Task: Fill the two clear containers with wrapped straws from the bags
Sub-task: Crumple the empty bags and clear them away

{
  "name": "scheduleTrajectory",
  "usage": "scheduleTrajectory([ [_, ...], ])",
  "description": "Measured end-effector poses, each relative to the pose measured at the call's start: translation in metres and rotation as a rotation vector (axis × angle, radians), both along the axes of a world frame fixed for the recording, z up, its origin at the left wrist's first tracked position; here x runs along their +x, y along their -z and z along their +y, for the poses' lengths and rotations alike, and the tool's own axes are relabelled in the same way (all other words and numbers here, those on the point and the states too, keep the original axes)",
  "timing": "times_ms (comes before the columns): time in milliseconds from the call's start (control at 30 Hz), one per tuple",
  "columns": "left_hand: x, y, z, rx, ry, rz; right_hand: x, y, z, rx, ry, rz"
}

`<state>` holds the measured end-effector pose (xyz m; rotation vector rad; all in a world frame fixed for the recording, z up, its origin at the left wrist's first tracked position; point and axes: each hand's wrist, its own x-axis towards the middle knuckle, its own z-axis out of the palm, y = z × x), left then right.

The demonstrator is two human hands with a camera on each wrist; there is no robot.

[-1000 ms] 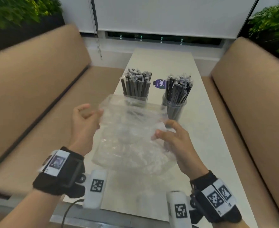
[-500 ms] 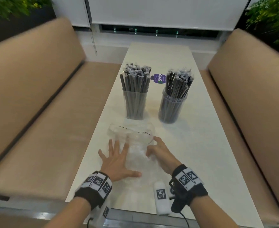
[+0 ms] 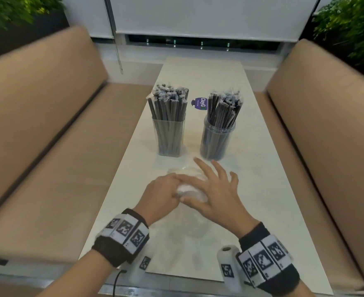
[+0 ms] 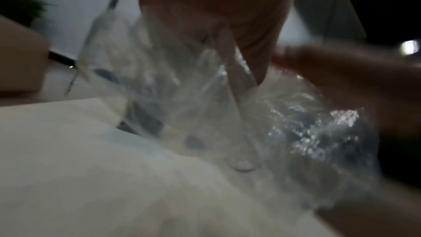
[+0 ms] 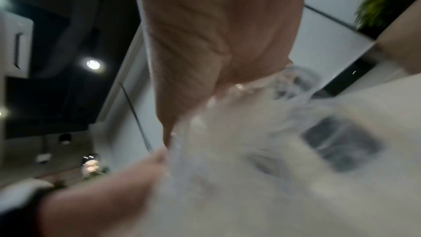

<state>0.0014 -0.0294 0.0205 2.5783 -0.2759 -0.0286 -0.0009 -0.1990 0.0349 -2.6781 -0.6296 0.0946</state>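
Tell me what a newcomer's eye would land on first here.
Two clear containers packed with dark wrapped straws stand mid-table: a square container on the left, a round container on the right. Nearer the camera, the left hand and right hand crumple an empty clear plastic bag on the white table.

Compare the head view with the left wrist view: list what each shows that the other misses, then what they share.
Head view only: the square container and round container, both packed with dark wrapped straws, a purple label, both wristbands, the tan benches. Left wrist view only: the crumpled clear bag's folds close up, pinched by the left hand. Both: the bag, the right hand over it, the white table.
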Motion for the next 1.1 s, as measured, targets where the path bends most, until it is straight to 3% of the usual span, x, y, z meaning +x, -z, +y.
scheduleTrajectory([
  [33, -0.001, -0.009, 0.000, -0.190, -0.032, -0.014, 0.001, 0.003, -0.007, 0.115, 0.050, 0.078],
  [100, -0.005, -0.025, -0.006, -0.600, -0.091, 0.008, 0.000, 0.002, -0.016, 0.555, 0.095, 0.297],
  [167, -0.011, -0.036, -0.023, -0.890, -0.131, 0.061, -0.003, 0.002, -0.019, 0.973, 0.049, 0.495],
  [267, -0.016, -0.040, -0.045, -1.195, -0.294, 0.114, -0.007, 0.002, -0.022, 1.364, -0.024, 0.861],
  [333, -0.016, -0.035, -0.050, -1.237, -0.290, 0.145, -0.007, 0.001, -0.028, 1.476, 0.023, 0.968],
  [467, -0.017, -0.029, -0.040, -0.686, -0.150, 0.248, -0.001, -0.002, -0.054, 1.432, 0.234, 0.685],
  [533, -0.021, -0.029, -0.034, -0.668, -0.150, 0.341, -0.002, -0.003, -0.064, 1.229, 0.242, 0.382],
  [600, -0.032, -0.030, -0.034, -0.869, -0.142, 0.482, -0.010, -0.005, -0.063, 0.982, 0.159, 0.204],
  [700, -0.049, -0.027, -0.043, -1.051, -0.265, 0.432, -0.026, 0.001, -0.051, 0.881, -0.055, 0.291],
  [800, -0.062, -0.021, -0.042, -1.151, -0.460, 0.289, -0.036, 0.008, -0.038, 0.929, -0.081, 0.429],
  [900, -0.075, -0.017, -0.028, -1.263, -0.551, 0.239, -0.040, 0.012, -0.023, 0.910, -0.122, 0.512],
  [1100, -0.102, -0.005, 0.042, -1.276, -0.523, 0.282, -0.043, 0.014, 0.044, 0.988, -0.236, 0.711],
])
